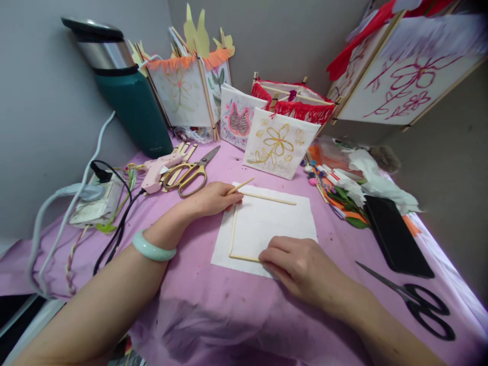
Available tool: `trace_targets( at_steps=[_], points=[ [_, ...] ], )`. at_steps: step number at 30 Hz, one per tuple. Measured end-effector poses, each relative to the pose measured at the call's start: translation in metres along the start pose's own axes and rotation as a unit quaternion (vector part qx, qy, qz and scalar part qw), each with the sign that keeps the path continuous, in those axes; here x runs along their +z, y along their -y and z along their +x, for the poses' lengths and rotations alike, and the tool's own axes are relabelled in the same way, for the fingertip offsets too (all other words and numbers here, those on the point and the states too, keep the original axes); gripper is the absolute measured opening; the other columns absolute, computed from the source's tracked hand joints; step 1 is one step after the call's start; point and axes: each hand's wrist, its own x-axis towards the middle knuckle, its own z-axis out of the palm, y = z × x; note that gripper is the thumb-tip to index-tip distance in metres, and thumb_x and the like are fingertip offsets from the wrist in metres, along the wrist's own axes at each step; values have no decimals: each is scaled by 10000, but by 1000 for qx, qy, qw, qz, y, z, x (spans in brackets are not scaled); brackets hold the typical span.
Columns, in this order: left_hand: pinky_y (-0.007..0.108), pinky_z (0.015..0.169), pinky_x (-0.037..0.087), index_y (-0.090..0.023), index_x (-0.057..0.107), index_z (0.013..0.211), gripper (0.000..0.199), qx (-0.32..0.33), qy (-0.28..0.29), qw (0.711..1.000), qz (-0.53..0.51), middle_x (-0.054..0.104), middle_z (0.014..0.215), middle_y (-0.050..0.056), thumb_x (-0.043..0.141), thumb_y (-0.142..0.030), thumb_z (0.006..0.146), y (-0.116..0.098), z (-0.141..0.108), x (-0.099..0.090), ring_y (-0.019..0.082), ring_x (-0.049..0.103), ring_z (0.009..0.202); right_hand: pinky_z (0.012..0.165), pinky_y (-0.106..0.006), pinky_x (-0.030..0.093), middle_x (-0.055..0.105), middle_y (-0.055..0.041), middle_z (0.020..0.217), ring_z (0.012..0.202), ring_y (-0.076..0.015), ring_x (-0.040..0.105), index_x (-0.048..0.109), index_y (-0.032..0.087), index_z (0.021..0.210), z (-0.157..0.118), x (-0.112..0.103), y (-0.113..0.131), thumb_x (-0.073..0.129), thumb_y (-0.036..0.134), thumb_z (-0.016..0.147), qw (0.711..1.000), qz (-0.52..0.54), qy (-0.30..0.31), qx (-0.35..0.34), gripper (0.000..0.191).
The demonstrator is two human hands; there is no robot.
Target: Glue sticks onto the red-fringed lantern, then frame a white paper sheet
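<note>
A white sheet (284, 229) of paper or cloth lies on the pink-covered table, with thin wooden sticks laid along three of its sides. My left hand (215, 198), a pale green bangle on its wrist, is closed around a loose wooden stick (244, 185) that points up and right over the sheet's upper left corner. Beneath those fingers, the left stick (233, 231) and the top stick (270, 197) come close together. At the near edge, the fingers of my right hand (297, 262) pinch the right part of the bottom stick (244, 258); its end is hidden.
Gold-handled scissors (192, 175), a pink glue gun (156, 173) and a power strip (97, 201) lie left. A teal bottle (131, 107) and painted panels (280, 142) stand behind. To the right are a black phone (398, 236), black scissors (415, 302) and craft scraps (343, 188).
</note>
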Motion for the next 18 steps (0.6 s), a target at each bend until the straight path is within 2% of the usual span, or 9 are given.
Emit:
trace_targets(
  at_steps=[18],
  points=[
    [231,549,328,-162,669,813,399,-9,5,1000,-2,566,599,-18,448,-493,813,-1,0,-1,117,453,555,563,-251,316,575,-23,747,625,-113,491,641,182,834,0,2,0,460,193,912,1000,-10,9,11,198]
  ],
)
